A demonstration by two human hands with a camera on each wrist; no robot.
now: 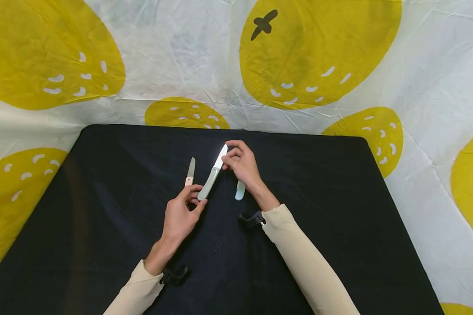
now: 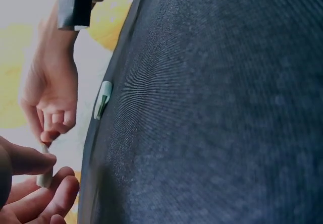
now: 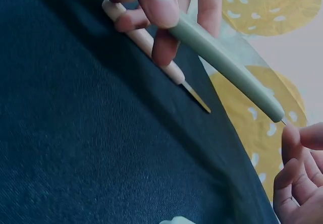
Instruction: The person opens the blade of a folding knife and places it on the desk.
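A small knife with a pale green handle [image 1: 209, 184] is held up between the two hands, its shiny blade [image 1: 221, 156] pointing away. My left hand [image 1: 180, 216] pinches the butt of the handle between thumb and fingers. At the other end, my right hand [image 1: 244, 168] pinches the blade near its tip. The right wrist view shows the handle [image 3: 232, 72] side on, above the cloth. On the table just beyond my left hand lies a knife with a pinkish-white handle [image 1: 189, 180]. A light blue-handled knife [image 1: 240, 191] lies beneath my right hand, which hides its blade.
A black cloth [image 1: 319, 210] covers the table, and its far edge [image 1: 295, 133] meets a white curtain [image 1: 189, 39] printed with yellow shapes. Each wrist wears a black strap [image 1: 251, 219].
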